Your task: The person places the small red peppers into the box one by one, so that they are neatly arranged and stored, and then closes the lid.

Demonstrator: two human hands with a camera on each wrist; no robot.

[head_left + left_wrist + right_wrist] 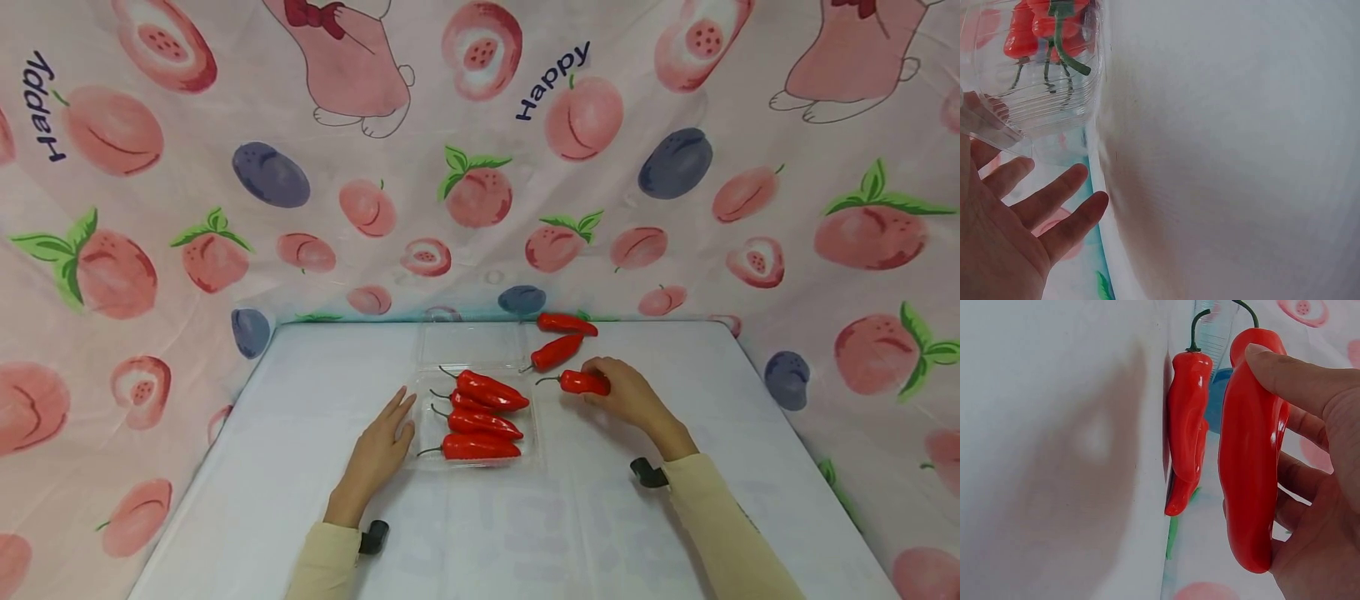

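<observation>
A clear plastic box [536, 450] with its lid [471, 346] folded back stands mid-table, and several red chili peppers [480, 447] lie inside it, stems to the left. My left hand [382, 446] is at the box's left side, fingers spread and straight; the left wrist view shows the fingertips [1075, 178] beside the clear wall. In my right hand [626, 393] a red chili pepper [1250, 456] is held between thumb and fingers, above the table to the right of the box. Its green stem points left toward the box.
Two more red chili peppers lie behind the right hand, one [557, 352] near the lid and one [567, 324] at the table's back edge. A white cloth covers the table [300, 417]. A fruit-print curtain [420, 158] hangs behind and along both sides.
</observation>
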